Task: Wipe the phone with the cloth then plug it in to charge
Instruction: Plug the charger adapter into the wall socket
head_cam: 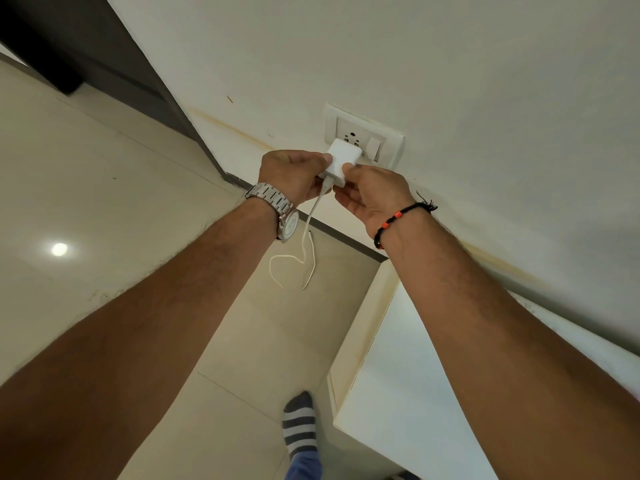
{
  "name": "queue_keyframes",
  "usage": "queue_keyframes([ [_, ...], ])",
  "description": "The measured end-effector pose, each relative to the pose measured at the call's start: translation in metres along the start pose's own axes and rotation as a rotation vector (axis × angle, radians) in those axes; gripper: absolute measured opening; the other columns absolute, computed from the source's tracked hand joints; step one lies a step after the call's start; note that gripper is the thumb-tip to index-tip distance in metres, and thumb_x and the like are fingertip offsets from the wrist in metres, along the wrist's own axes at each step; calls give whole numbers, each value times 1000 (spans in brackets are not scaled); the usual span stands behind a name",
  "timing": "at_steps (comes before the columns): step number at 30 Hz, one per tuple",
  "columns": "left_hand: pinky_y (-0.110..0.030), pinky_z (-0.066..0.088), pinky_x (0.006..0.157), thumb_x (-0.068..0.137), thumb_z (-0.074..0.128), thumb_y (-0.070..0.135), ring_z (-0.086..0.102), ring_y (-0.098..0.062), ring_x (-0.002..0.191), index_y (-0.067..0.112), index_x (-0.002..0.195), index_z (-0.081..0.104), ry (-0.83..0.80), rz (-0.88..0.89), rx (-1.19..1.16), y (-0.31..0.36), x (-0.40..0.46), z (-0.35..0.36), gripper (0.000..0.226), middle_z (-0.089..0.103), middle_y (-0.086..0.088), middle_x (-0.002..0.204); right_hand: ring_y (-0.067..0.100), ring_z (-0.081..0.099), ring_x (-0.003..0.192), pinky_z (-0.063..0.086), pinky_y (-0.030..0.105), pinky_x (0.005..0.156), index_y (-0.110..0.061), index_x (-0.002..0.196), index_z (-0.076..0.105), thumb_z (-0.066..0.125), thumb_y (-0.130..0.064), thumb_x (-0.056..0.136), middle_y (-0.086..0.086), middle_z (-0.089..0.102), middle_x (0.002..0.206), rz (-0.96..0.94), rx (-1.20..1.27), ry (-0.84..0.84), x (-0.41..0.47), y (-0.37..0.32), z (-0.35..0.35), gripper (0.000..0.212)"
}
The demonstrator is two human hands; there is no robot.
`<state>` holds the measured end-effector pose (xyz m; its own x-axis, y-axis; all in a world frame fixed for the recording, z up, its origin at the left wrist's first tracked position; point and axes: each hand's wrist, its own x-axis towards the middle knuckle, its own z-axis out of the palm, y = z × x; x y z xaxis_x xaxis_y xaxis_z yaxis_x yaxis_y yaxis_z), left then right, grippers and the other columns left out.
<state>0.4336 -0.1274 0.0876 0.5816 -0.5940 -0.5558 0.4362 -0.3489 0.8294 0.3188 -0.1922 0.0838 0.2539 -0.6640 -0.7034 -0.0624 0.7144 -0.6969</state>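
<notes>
A white charger block (341, 159) is held against the white wall socket plate (393, 142), at the socket holes below the plate's switch (373, 147). My left hand (294, 171) grips the block from the left. My right hand (372, 194) grips it from the right and below. A thin white cable (306, 244) hangs from the block and loops down above the floor, its free end dangling. Neither the phone nor the cloth is in view.
A white table top (415, 393) stands against the wall at the lower right. The beige tiled floor (104, 202) spreads to the left. A dark cabinet (86, 46) stands at the upper left. My striped-socked foot (299, 427) is on the floor beside the table.
</notes>
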Motion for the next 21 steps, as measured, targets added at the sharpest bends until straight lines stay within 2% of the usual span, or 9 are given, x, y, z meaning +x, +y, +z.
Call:
queue_keyframes([
  [2,-41,65,68,86,76,1,74,-32,68,-8,99,72,10,-22,-1,1,2,2,17,74,-24,86,29,74,104,63,34,82,-13,92,67,68,-6,95,19,74,112,-9,-15,16,1,0,0,8],
  [6,-45,65,69,84,78,3,73,-33,64,-8,97,72,40,-13,61,3,13,10,18,75,-25,81,27,73,91,63,33,76,-13,87,67,67,-1,93,19,74,109,-44,-45,45,7,-6,2,13],
  [8,-49,64,69,82,80,5,73,-36,69,-8,97,73,57,-4,68,1,17,13,21,75,-27,85,28,74,92,62,33,73,-11,91,67,67,1,92,18,74,109,-41,-50,54,11,-8,2,12],
  [11,-50,64,70,80,82,7,73,-35,66,-8,94,73,72,0,49,-1,16,15,22,75,-26,82,27,74,90,63,33,70,-8,97,67,69,0,91,18,74,108,-31,-31,69,14,-8,3,11],
  [15,-53,63,68,78,83,7,71,-33,61,-4,88,73,110,3,54,2,9,19,18,75,-21,69,25,74,82,61,29,62,0,118,66,70,0,90,19,75,105,-30,24,70,15,-10,3,28],
  [18,-54,63,72,81,82,10,76,-38,73,-1,82,71,72,4,37,3,4,19,15,73,-13,58,25,75,85,60,28,61,-2,123,64,70,-2,92,18,74,109,-25,66,56,15,-8,4,32],
  [20,-49,64,77,86,80,25,77,-36,81,5,80,69,21,-5,89,0,4,12,24,76,-11,67,24,75,90,62,28,66,-5,119,67,69,-6,94,16,75,108,-48,59,12,12,-2,1,25],
  [21,-48,64,78,87,76,42,78,-32,82,8,84,70,-2,-15,149,-4,3,7,34,78,-10,76,22,75,92,63,29,70,-8,115,68,69,-11,95,13,76,107,-62,34,-14,9,1,-1,20],
])
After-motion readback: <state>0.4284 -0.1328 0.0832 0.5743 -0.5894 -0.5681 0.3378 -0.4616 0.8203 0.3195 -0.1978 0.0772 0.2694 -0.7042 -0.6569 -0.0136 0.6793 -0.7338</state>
